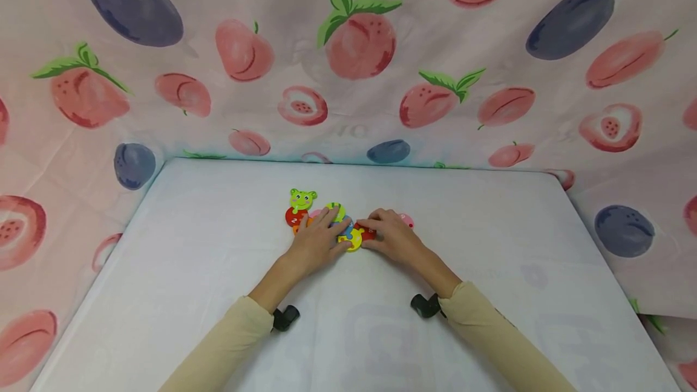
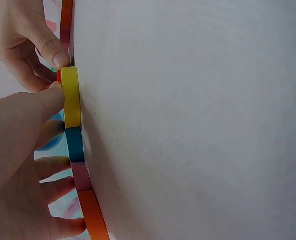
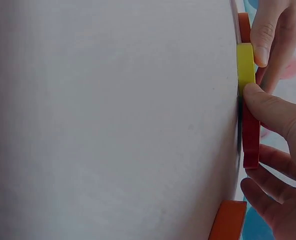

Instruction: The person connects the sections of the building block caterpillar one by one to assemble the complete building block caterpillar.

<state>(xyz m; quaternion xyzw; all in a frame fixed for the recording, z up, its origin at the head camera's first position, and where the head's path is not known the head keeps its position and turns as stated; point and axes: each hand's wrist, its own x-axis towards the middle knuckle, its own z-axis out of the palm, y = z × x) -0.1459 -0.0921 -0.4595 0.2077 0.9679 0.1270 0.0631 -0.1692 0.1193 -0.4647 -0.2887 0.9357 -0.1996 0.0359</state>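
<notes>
A chain of colourful wooden caterpillar puzzle pieces lies on the white table, beginning at the left with a green smiling head (image 1: pixel 302 199). My left hand (image 1: pixel 313 244) spreads over the chain, hiding part of it. Its fingers rest along the pieces, with the thumb against the yellow piece (image 2: pixel 71 97) and other fingertips by the blue piece (image 2: pixel 75 144), pink piece (image 2: pixel 81 176) and orange piece (image 2: pixel 94 215). At the chain's right end, my right hand (image 1: pixel 395 238) pinches a red piece (image 3: pixel 250 135) between thumb and fingers, right at the yellow one.
A pink piece (image 1: pixel 406 220) shows just behind the right hand. In the right wrist view an orange piece (image 3: pixel 229 220) stands apart from the red one. Fruit-printed cloth (image 1: pixel 359 107) hangs behind the white table (image 1: pixel 190 271).
</notes>
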